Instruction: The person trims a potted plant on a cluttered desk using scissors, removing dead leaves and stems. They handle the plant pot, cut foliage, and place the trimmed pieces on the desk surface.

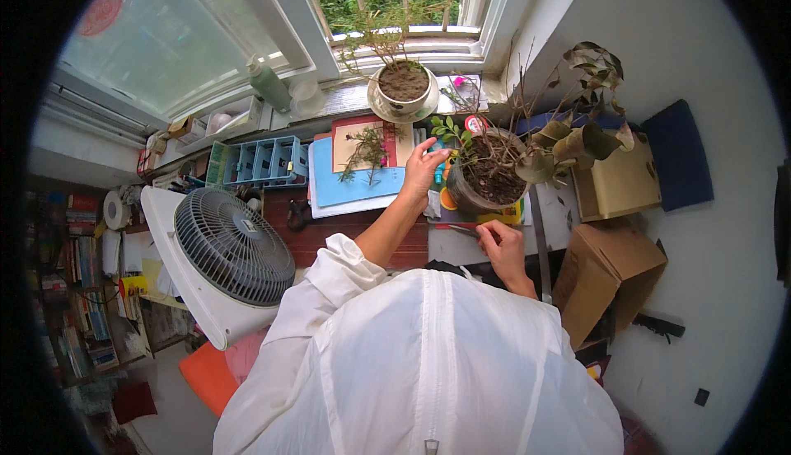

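Observation:
My left hand reaches up beside a clear plastic pot of dark soil, its fingers apart near the green leaves. Whether a fingertip touches a leaf is hard to tell. Bare twigs and large dry, curled leaves also rise from this pot or just behind it. In front of the pot, my right hand grips a thin pointed metal tool, its tip pointing left; its handle is hidden in the fingers. Cut sprigs with small pink flowers lie on a booklet and blue folder.
A second potted plant stands on a saucer at the window. To the left are a blue divided organizer, black scissors and a large fan. Cardboard boxes and a metal strip are on the right.

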A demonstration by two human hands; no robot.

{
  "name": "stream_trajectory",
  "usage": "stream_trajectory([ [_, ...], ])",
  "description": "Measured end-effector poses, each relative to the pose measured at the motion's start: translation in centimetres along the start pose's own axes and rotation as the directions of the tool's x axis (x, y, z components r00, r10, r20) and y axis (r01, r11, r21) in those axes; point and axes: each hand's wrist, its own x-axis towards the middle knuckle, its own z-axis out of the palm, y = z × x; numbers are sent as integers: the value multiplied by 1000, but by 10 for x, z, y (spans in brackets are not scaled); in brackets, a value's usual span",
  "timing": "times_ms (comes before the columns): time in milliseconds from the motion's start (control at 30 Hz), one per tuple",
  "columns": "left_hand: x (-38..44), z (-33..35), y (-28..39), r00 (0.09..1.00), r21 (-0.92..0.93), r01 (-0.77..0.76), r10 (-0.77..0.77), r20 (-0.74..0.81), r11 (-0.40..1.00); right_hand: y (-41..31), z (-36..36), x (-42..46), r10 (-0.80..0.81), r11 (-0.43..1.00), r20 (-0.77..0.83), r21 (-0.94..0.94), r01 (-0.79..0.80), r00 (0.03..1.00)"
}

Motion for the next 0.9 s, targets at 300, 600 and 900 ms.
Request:
stream_trajectory([
  [300, -33, -11, -10, 993, -6, 63, -62, 95, 998, -17, 1, 18, 25, 999, -209, 35, -18, 978],
  [600, -35, -31, -4, 996, -65, 81, -79, 29, 995, -21, 4, 37, -156, 970, -363, -234, 72, 919],
  [900, -36, -23, -18, 974, -78, 224, -221, 43, 971, -1, 9, 81, -174, 874, -195, -482, 60, 965],
])
